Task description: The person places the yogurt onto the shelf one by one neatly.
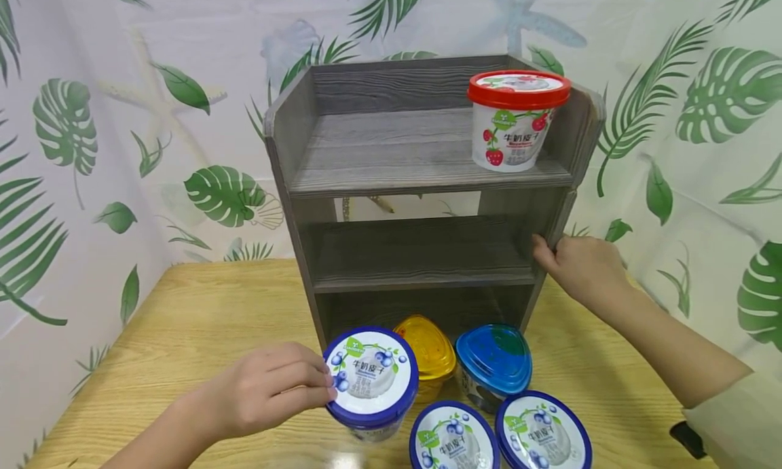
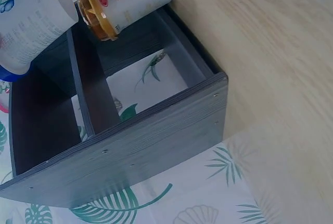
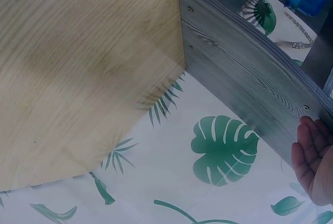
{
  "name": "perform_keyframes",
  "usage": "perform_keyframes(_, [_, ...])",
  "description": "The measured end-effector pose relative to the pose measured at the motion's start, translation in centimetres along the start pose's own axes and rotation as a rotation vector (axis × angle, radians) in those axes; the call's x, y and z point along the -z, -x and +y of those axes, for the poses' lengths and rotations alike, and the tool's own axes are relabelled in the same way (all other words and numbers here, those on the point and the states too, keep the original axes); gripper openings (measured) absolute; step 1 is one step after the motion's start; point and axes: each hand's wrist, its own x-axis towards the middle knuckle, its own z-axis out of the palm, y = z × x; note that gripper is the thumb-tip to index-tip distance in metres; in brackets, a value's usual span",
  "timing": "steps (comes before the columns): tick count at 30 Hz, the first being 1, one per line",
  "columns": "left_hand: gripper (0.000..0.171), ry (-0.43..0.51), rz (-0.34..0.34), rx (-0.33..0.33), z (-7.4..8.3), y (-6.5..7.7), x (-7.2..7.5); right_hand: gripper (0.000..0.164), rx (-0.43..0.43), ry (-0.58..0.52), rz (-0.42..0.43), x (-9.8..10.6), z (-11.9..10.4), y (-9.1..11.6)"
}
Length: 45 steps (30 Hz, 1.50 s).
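Observation:
My left hand (image 1: pixel 269 391) holds a white tub with a dark blue lid (image 1: pixel 369 374), blueberries printed on it, by its left side. It is lifted in front of the shelf's lower part; the left wrist view shows the tub's white wall (image 2: pixel 36 21). My right hand (image 1: pixel 580 265) grips the right side panel of a grey wooden shelf (image 1: pixel 391 174), thumb at the front edge and fingers (image 3: pixel 307 146) against the outer face. On the top level, at the right, stands a strawberry tub with a red lid (image 1: pixel 516 119).
A yellow-lidded tub (image 1: pixel 427 350) and a blue-lidded tub (image 1: pixel 495 357) stand at the shelf's foot. Two more blueberry tubs, one left (image 1: pixel 454 438) and one right (image 1: pixel 544 432), are nearer me. Beneath is a wooden table (image 1: pixel 201 320); leaf-patterned cloth (image 1: pixel 201 116) hangs behind.

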Motion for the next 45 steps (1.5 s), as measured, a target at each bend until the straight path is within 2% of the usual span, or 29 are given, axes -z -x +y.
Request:
perform_keyframes(8, [0.014,-0.026,-0.042,0.016,-0.7,-0.8,0.2,0.06,0.001,-0.005,0.014,0.0,0.1,0.1])
perform_keyframes(13, [0.013,-0.011,-0.056,0.047,-1.1,-1.0,0.1,0.06,0.009,-0.002,0.031,0.0,0.1,0.0])
perform_keyframes(21, [0.013,-0.03,-0.013,0.026,-1.8,-1.7,0.1,0.061,-0.006,-0.002,0.001,0.1,0.2,0.1])
perform_keyframes(29, [0.015,-0.033,-0.011,0.037,-2.1,-2.2,0.9,0.06,-0.01,-0.012,-0.002,-0.1,0.1,0.1])
perform_keyframes(37, [0.013,-0.04,0.026,0.034,-2.9,-3.3,1.4,0.06,-0.013,-0.015,0.006,-0.1,0.2,0.1])
perform_keyframes(45, [0.014,-0.033,0.011,0.058,-2.8,-4.0,2.2,0.061,-0.002,-0.016,0.037,-0.4,0.1,0.0])
